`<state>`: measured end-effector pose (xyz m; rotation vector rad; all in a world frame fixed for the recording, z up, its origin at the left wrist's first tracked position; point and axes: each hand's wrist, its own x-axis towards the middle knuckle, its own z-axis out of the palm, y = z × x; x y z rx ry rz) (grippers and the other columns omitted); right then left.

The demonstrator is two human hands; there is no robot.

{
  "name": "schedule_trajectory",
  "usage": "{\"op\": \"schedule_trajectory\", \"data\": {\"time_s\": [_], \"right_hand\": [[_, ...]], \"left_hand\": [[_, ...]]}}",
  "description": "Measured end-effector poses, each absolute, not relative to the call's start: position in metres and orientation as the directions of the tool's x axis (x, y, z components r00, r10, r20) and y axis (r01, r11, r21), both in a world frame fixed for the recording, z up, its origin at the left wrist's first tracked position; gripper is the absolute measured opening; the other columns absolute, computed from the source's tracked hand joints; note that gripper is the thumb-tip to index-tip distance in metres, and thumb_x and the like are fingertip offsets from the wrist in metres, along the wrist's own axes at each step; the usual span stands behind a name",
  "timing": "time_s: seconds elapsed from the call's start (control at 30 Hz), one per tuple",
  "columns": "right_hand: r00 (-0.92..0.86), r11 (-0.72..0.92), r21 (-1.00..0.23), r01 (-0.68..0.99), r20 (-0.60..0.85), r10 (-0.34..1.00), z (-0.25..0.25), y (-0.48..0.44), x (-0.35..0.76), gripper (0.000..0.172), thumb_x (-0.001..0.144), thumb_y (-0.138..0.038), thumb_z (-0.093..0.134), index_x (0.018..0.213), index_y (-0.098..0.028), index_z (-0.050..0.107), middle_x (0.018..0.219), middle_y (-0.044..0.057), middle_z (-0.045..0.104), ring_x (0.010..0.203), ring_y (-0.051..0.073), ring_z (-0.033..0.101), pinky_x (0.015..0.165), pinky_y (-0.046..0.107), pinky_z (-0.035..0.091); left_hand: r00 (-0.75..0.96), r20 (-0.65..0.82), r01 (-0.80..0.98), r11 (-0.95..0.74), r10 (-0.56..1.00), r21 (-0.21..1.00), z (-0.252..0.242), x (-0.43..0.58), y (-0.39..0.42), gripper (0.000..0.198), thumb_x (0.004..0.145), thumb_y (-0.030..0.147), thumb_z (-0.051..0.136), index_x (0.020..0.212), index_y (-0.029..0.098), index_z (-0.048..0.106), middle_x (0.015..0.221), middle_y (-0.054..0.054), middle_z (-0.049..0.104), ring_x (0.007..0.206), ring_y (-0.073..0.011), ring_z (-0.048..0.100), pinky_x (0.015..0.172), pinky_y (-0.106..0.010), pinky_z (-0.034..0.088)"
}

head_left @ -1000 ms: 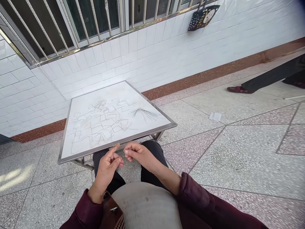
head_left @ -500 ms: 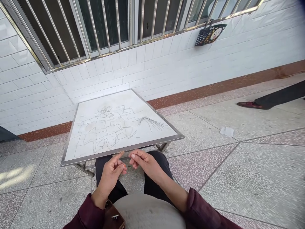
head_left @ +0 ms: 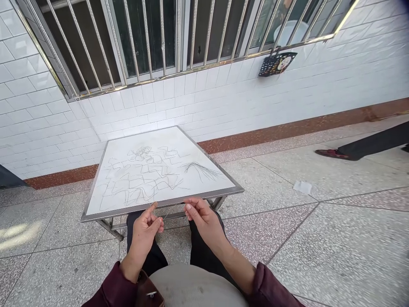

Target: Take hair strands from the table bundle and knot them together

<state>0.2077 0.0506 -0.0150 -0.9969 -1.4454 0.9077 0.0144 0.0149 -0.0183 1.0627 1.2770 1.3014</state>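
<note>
A thin wire (head_left: 170, 209) spans the gap between my two hands, just in front of the table's near edge. My left hand (head_left: 143, 232) pinches one end between thumb and fingers. At the other end, the fingertips of my right hand (head_left: 206, 224) are closed on it. Beyond them stands a low white-topped table (head_left: 188, 195) with a metal rim. Many thin wires bent into zigzags (head_left: 137, 175) lie across its top, with a tangled clump (head_left: 140, 152) at the back. A loose fan of straighter wires (head_left: 204, 169) rests on the right side.
Behind the table is a white tiled wall (head_left: 230, 94) with a barred window (head_left: 147, 38). A dark patterned bag (head_left: 276, 64) hangs from the bars. On the floor at right lies a white paper (head_left: 302, 187), near another person's leg and shoe (head_left: 338, 154).
My hands have drawn apart, the left going left and the right going right, so the wire between them now shows. The view has tilted slightly upward.
</note>
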Motion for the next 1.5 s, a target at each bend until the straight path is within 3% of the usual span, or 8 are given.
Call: {"op": "schedule_trajectory", "data": {"time_s": [0.13,0.27,0.43,0.6,0.77,1.0,1.13,1.5], "right_hand": [[-0.211,0.640,-0.681,0.355,0.609,0.765,-0.005,0.041,0.200,0.015,0.096,-0.031,0.052,0.105,-0.022,0.060,0.093,0.007,0.067,0.083,0.021,0.064,0.074,0.037,0.054],[-0.401,0.739,-0.449,0.501,0.636,0.659,0.008,0.042,0.189,0.013,0.096,-0.023,0.051,0.103,-0.020,0.061,0.087,0.008,0.069,0.083,0.024,0.062,0.075,0.041,0.053],[-0.360,0.635,-0.538,0.555,0.533,0.766,0.007,0.048,0.182,0.014,0.093,-0.026,0.056,0.103,-0.021,0.064,0.088,0.006,0.071,0.083,0.022,0.065,0.072,0.035,0.054],[-0.351,0.530,-0.744,0.408,0.409,0.843,0.005,0.050,0.177,0.016,0.094,-0.027,0.052,0.100,-0.024,0.067,0.085,0.001,0.072,0.075,0.017,0.067,0.068,0.028,0.053],[-0.294,0.456,-0.829,0.323,0.370,0.881,0.003,0.054,0.181,0.019,0.094,-0.027,0.050,0.094,-0.023,0.068,0.076,-0.001,0.070,0.063,0.014,0.064,0.059,0.025,0.049],[-0.353,0.558,-0.734,0.388,0.441,0.825,-0.003,0.054,0.188,0.019,0.094,-0.021,0.048,0.096,-0.023,0.066,0.076,0.001,0.068,0.065,0.015,0.064,0.062,0.027,0.049],[-0.395,0.626,-0.671,0.398,0.490,0.777,-0.001,0.052,0.187,0.020,0.094,-0.017,0.046,0.098,-0.022,0.064,0.086,0.003,0.071,0.077,0.017,0.066,0.070,0.028,0.051],[-0.344,0.612,-0.554,0.564,0.517,0.784,-0.011,0.058,0.190,0.018,0.095,-0.016,0.042,0.093,-0.020,0.060,0.080,0.003,0.068,0.069,0.016,0.063,0.062,0.026,0.047]], "left_hand": [[-0.121,0.017,0.064,-0.010,0.993,0.998,-0.024,0.015,0.013,0.054,0.080,0.037,0.068,0.130,0.018,0.061,0.065,0.003,0.058,0.059,-0.0124,0.057,0.062,-0.027,0.052],[-0.006,0.103,0.264,-0.098,0.995,0.959,-0.027,0.014,0.008,0.042,0.085,0.029,0.058,0.126,0.023,0.064,0.066,0.002,0.059,0.060,-0.0140,0.056,0.062,-0.027,0.050],[0.107,0.129,0.407,-0.162,0.986,0.899,-0.029,0.017,0.002,0.037,0.085,0.022,0.055,0.118,0.023,0.069,0.066,0.001,0.059,0.061,-0.0157,0.057,0.062,-0.027,0.048],[0.201,0.122,0.426,-0.199,0.972,0.882,-0.027,0.022,-0.001,0.039,0.087,0.023,0.053,0.124,0.023,0.066,0.068,-0.001,0.062,0.062,-0.0172,0.058,0.063,-0.028,0.048],[0.219,0.102,0.383,-0.181,0.970,0.906,-0.023,0.013,0.001,0.037,0.089,0.039,0.059,0.119,0.021,0.069,0.075,-0.005,0.068,0.067,-0.0188,0.061,0.068,-0.031,0.051],[-0.179,0.208,0.335,-0.139,0.962,0.932,0.007,-0.007,0.008,0.047,0.089,0.045,0.060,0.130,0.022,0.059,0.108,-0.008,0.070,0.097,-0.0204,0.066,0.090,-0.034,0.050],[-0.060,0.324,0.491,-0.255,0.944,0.833,0.005,-0.008,0.011,0.031,0.095,0.039,0.052,0.115,0.023,0.070,0.113,-0.008,0.071,0.101,-0.0214,0.067,0.095,-0.036,0.050],[0.166,0.380,0.714,-0.377,0.910,0.590,-0.007,-0.010,0.015,0.031,0.099,0.027,0.041,0.110,0.018,0.068,0.090,-0.005,0.075,0.080,-0.0168,0.071,0.079,-0.031,0.058]]}}
